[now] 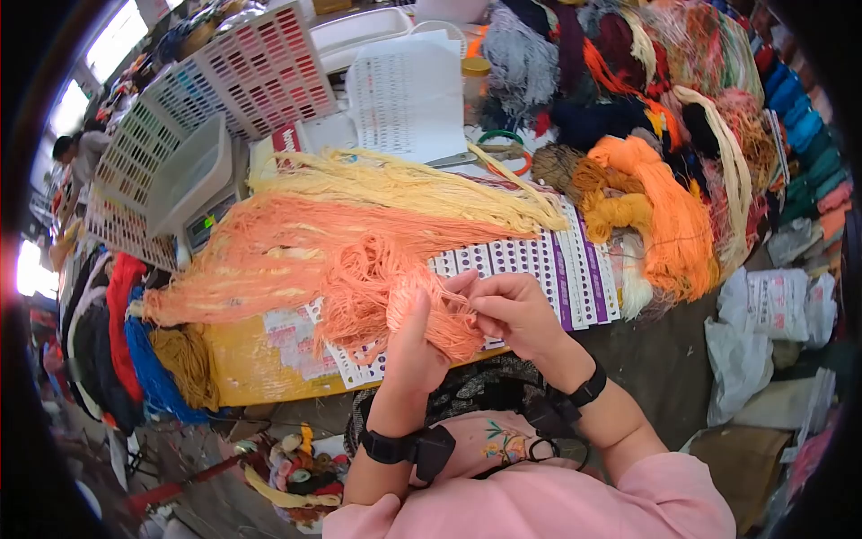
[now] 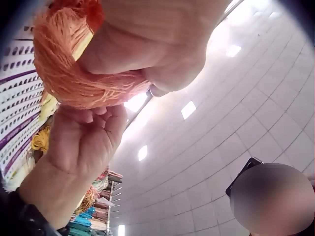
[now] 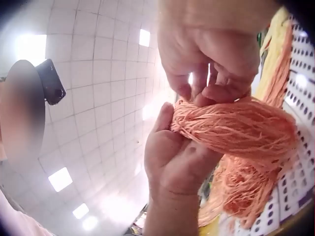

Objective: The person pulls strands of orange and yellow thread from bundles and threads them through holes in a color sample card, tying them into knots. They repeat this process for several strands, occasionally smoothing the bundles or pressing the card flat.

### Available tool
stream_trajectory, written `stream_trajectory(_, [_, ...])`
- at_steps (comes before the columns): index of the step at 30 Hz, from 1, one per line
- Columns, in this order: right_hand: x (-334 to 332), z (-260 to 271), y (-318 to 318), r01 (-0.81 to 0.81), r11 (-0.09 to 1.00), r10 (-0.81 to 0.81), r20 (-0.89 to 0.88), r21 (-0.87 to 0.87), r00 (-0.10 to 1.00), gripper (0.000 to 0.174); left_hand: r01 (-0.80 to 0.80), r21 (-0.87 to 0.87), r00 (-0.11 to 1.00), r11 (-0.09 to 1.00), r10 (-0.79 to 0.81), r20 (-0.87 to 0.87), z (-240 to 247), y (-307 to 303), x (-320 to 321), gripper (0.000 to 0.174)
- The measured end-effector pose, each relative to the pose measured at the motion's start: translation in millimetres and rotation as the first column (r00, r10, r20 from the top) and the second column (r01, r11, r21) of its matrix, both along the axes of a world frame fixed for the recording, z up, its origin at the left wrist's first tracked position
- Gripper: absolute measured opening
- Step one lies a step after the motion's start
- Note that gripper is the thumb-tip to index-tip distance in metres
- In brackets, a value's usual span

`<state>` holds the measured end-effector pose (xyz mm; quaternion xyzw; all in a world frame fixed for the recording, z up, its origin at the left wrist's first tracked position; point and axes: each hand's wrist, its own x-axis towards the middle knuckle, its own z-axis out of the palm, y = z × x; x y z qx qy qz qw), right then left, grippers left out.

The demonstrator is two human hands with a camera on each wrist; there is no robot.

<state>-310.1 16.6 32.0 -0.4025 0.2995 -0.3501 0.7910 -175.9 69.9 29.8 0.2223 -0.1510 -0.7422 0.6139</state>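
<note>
A looped skein of peach-orange yarn (image 1: 370, 280) is gathered above the table's near edge. My left hand (image 1: 418, 352) holds the bundled skein, its thumb upright along the near side in the head view. In the right wrist view the bundle (image 3: 236, 129) lies across the left palm (image 3: 179, 160). My right hand (image 1: 525, 316) is at the bundle's right end, thumb and fingertips pinching strands there. Seen from the left wrist, the right fingertips are right under the yarn (image 2: 74, 81). Longer peach strands (image 1: 269, 247) spread over the table behind, beside pale yellow ones (image 1: 395, 180).
Punched shade cards (image 1: 503, 260) lie under the yarn on the yellow table (image 1: 242, 355). Green-and-orange-handled scissors (image 1: 489, 154) lie behind. Color charts (image 1: 260, 67) stand at back left beside a white tray (image 1: 193, 175). An orange hank (image 1: 664, 216) and other yarns crowd the right.
</note>
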Motion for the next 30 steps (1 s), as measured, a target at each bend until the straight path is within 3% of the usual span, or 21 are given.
stream_trajectory(2, [0.9, -0.1, 3.5, 0.007, 1.0, -0.007, -0.003, 0.0, 1.0, 0.009, -0.11, 0.13, 0.993, 0.985, 0.114, -0.024, 8.2, 4.9, -0.8, 0.044])
stream_trajectory(5, [1.7, 3.3, 9.4, 0.041, 0.999, -0.042, -0.065, -0.004, 0.997, 0.009, -0.052, -0.064, 0.964, 0.997, 0.066, 0.256, -12.2, 8.8, -4.4, 0.044])
stream_trajectory(9, [0.4, 11.1, 13.2, 0.052, 0.998, -0.055, -0.102, -0.027, 0.993, 0.009, -0.056, 0.064, 0.998, 0.996, 0.056, 0.009, -4.2, 6.7, -9.2, 0.042])
stream_trajectory(13, [8.9, 7.9, 16.6, 0.025, 0.987, -0.056, -0.193, -0.159, 0.98, 0.008, -0.064, 0.057, 0.997, 0.996, 0.066, -0.03, -4.5, 10.1, -7.4, 0.039])
stream_trajectory(17, [5.4, 8.9, 15.8, 0.018, 1.0, -0.018, -0.043, 0.008, 0.999, 0.007, -0.121, 0.061, 0.99, 0.991, 0.125, -0.071, -2.7, 13.2, -1.6, 0.034])
stream_trajectory(20, [4.0, 10.5, 18.4, 0.011, 0.998, -0.01, -0.019, 0.06, 1.0, 0.008, -0.137, 0.002, 0.982, 0.991, 0.135, 0.131, -11.3, 15.7, -0.5, 0.029])
stream_trajectory(25, [6.7, 8.0, 23.5, 0.027, 1.0, -0.027, -0.034, -0.008, 0.999, 0.009, -0.152, 0.072, 0.988, 0.986, 0.153, -0.004, -9.3, 17.2, -2.6, 0.026])
stream_trajectory(30, [7.3, 12.0, 23.3, 0.038, 0.987, -0.043, 0.026, 0.157, 0.999, 0.011, -0.159, -0.027, 0.987, 0.987, 0.16, 0.006, -7.9, 19.3, -1.4, 0.034])
